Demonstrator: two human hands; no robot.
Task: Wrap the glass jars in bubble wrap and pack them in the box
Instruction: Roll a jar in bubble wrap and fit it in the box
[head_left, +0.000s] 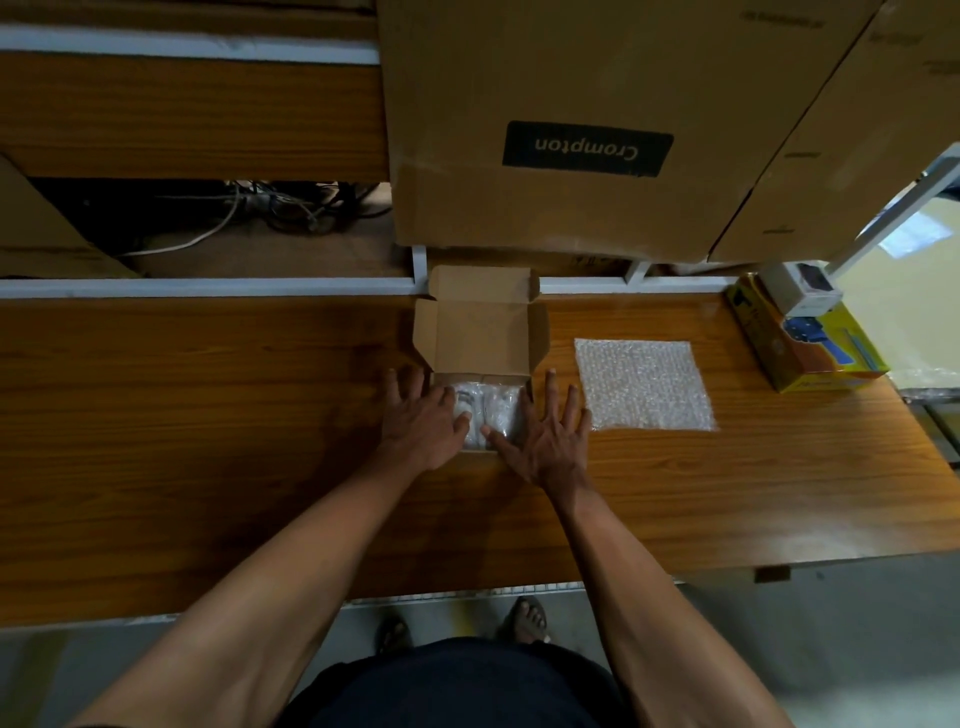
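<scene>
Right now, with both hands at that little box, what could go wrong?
The wrapped jars fill the small box tightly, so pressing with the left hand or right hand might crack glass. One bubble wrap sheet lies unused; if it was meant as padding, the jars may be underprotected.

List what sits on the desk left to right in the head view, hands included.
left hand → small open box holding wrapped jars → right hand → bubble wrap sheet → yellow carton
</scene>
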